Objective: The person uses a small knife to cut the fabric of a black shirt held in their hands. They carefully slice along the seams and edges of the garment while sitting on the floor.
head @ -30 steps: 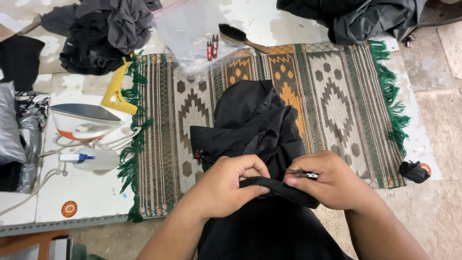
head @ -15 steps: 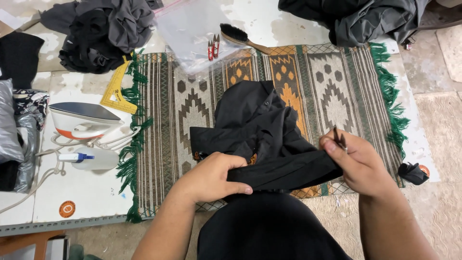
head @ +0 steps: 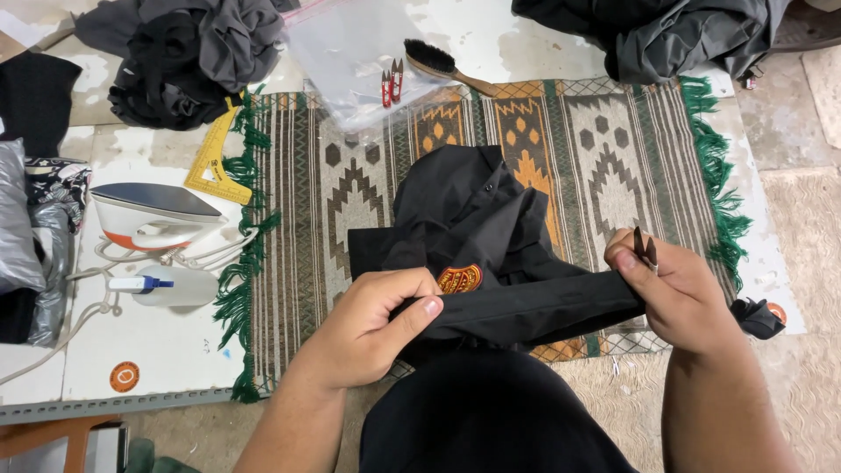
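**Head view: black shirt stretched taut between two hands**

The black shirt [head: 477, 223] lies near the middle of the patterned rug [head: 350, 188], its near edge lifted and pulled into a straight band. The left hand [head: 372, 328] has its fingers curled shut, pinching that band just beside an orange embroidered patch [head: 460, 278]. The right hand [head: 679, 293] is closed on the band's right end and also grips a small dark thread snip [head: 644, 247].

The cloth looks light, soft and limp; it would likely sag unless held at two spots along a hem or seam, as here.

Hidden: the near part of the shirt merges with the dark clothing at the bottom edge, so where it ends cannot be told. Only the snip's tips show. Far left, an iron [head: 153, 215] rests on the tabletop.
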